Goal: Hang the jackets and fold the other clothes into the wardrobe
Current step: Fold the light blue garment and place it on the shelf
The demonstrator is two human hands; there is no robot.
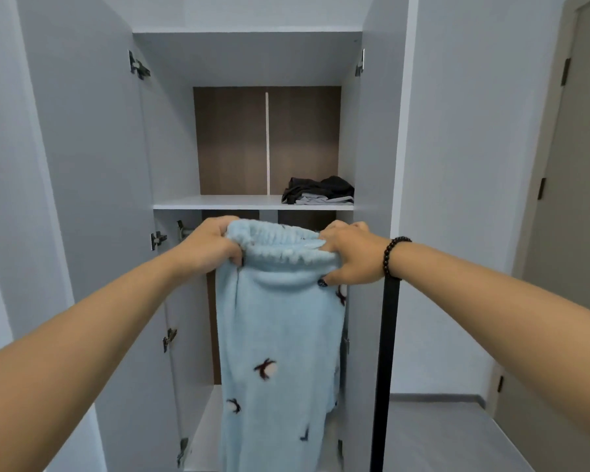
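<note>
A pair of light blue fleece trousers with small dark bird prints hangs straight down in front of the open wardrobe. My left hand grips the left end of the elastic waistband and my right hand grips the right end, both with fingers curled into the fabric. The waistband is held just below the white shelf. On that shelf's right side lies a small pile of dark and grey folded clothes.
Both wardrobe doors stand open, the left door and the right door. A hanging rail end shows under the shelf at left. A black vertical handle strip runs down the right door's edge. A beige room door is at far right.
</note>
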